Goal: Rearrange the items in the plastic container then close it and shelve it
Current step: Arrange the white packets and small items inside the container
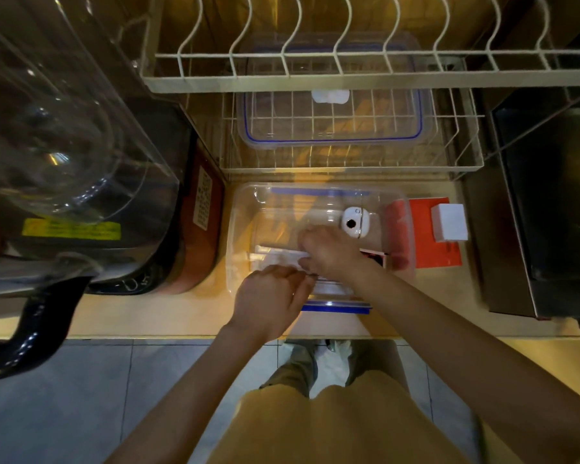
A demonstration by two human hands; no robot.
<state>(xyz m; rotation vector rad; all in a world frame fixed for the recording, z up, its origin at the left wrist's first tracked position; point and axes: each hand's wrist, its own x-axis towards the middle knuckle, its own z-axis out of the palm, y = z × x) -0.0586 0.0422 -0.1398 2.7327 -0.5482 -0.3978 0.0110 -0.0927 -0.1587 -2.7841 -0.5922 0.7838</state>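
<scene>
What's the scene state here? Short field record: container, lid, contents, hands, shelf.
container: clear plastic container on counter, open
lid: blue-rimmed lid on wire rack behind it
contents: white round gadget, white packets
left hand: at near rim, on packets
right hand: inside, on packets
beside container: red box, white cube on it
shelved: not yet
</scene>
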